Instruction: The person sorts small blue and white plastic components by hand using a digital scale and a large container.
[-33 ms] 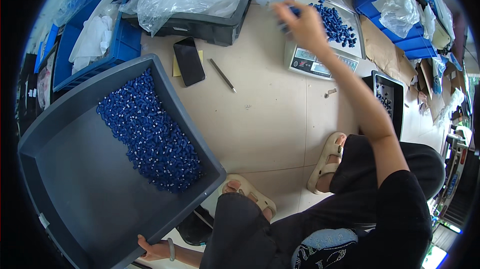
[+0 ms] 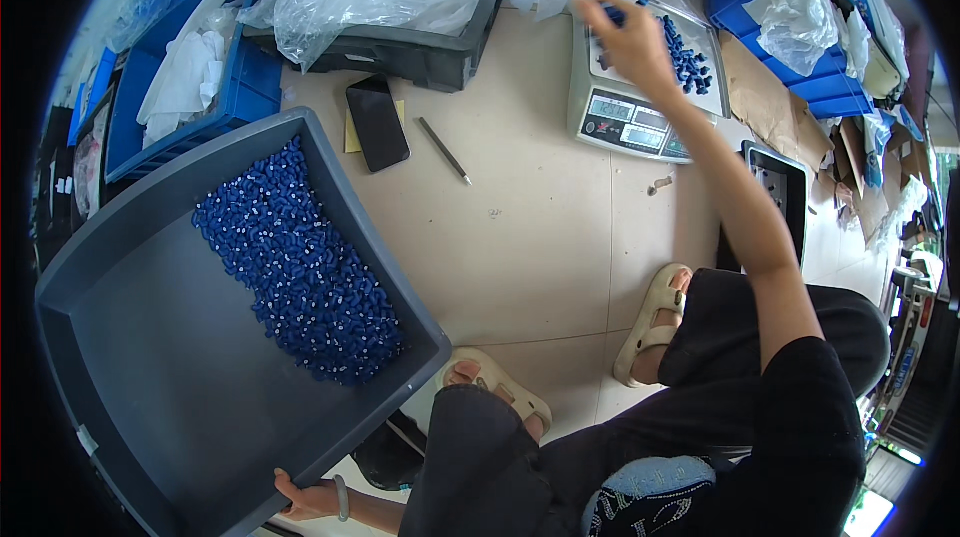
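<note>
Left hand (image 2: pixel 308 499) clasps the near rim of a large, dark-grey, rectangular plastic tray (image 2: pixel 150 357), scene left; a heap of small blue plastic pieces (image 2: pixel 310 287) lies along the tray's right side. Right hand (image 2: pixel 635 47) — far right, over a pale, boxy digital scale (image 2: pixel 580 117) — grasps a few dark-blue pieces (image 2: pixel 613 14) at the fingers; count unclear. More loose blue pieces (image 2: pixel 690 65) lie on the scale's platform. Between tray and scale: slim grey pencil (image 2: pixel 445 150), black rectangular phone (image 2: pixel 380 127).
</note>
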Demonstrator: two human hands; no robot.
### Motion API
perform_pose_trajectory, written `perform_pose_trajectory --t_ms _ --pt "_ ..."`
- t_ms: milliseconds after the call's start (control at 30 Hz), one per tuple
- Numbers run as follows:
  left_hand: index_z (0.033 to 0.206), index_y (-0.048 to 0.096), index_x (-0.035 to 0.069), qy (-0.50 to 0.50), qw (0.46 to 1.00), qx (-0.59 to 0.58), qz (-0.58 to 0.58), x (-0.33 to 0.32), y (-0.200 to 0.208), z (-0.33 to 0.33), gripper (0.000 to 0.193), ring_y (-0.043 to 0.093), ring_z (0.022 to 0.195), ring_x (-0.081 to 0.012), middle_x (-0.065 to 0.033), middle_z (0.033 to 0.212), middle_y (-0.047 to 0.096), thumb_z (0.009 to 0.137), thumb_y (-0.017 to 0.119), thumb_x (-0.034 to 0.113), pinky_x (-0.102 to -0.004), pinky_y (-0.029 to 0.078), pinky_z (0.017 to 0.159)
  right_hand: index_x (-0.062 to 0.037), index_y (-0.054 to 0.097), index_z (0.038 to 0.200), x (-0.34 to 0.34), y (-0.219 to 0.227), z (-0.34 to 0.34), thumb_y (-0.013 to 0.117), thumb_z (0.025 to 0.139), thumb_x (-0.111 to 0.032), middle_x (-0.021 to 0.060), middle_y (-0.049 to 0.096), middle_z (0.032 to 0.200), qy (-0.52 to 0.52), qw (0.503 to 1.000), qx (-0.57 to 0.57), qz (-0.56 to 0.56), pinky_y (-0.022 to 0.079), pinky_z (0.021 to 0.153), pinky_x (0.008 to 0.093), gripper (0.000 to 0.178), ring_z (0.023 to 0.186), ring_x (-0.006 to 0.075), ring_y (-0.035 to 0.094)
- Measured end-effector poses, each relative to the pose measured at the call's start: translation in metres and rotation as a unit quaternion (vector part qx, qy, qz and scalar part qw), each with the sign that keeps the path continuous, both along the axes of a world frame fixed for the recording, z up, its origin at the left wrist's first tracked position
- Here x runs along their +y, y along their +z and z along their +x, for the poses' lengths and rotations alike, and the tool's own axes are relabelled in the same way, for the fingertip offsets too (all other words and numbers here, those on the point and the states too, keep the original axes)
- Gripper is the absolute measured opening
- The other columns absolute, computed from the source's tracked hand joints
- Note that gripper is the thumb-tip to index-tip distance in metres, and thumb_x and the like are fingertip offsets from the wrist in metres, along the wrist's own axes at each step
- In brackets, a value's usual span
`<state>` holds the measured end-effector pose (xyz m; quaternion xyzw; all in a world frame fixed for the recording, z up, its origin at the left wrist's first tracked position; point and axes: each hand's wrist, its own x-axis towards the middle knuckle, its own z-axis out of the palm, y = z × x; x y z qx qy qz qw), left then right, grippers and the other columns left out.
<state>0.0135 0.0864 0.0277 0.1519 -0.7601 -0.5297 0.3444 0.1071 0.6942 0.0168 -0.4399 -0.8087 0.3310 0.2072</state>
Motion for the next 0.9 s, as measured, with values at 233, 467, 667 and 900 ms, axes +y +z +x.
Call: perform_pose_trajectory --t_ms 233,467,667,900 --pt "0.095 0.059 -0.008 -0.013 1.000 0.005 -0.005 0.007 -0.008 0.000 0.033 0.063 0.073 -0.0248 -0.0184 0.094 0.062 0.073 0.072 0.011 -0.0341 0.055 0.065 -0.0079 0.069 0.101 0.140 -0.053 0.085 0.054 0.085 -0.056 0.0194 0.068 0.079 -0.071 0.942 -0.198 0.261 0.052 0.068 0.0445 0.053 0.080 0.0362 0.067" --pt "0.097 0.059 -0.010 0.022 0.999 0.009 -0.033 0.004 -0.003 0.005 0.032 0.063 0.073 -0.0247 -0.0199 0.095 0.062 0.072 0.070 0.006 -0.0335 0.055 0.066 -0.0219 0.075 0.095 0.162 -0.051 0.084 0.032 0.088 -0.062 0.0252 0.064 0.105 -0.163 0.954 -0.202 0.150 0.044 0.091 0.0493 0.059 0.101 0.0435 0.060" --pt "0.098 0.060 -0.008 -0.024 0.997 0.057 0.051 0.035 0.003 0.003 0.032 0.058 0.075 -0.0201 -0.0149 0.094 0.063 0.068 0.067 0.000 -0.0328 0.051 0.068 -0.0076 0.072 0.095 0.125 -0.006 0.064 0.041 0.097 -0.039 0.0159 0.069 0.096 -0.114 0.957 -0.084 0.252 0.048 0.083 0.0379 0.044 0.092 0.0311 0.065" --pt "0.102 0.056 -0.005 -0.057 0.996 0.031 0.065 0.030 0.019 0.014 0.037 0.060 0.081 -0.0230 -0.0136 0.093 0.059 0.068 0.066 0.004 -0.0327 0.052 0.072 -0.0012 0.047 0.128 -0.216 -0.044 -0.102 0.060 0.088 -0.040 0.0219 0.055 0.120 0.457 0.885 0.056 -0.061 0.042 0.096 0.0431 0.057 0.114 0.0366 0.051"
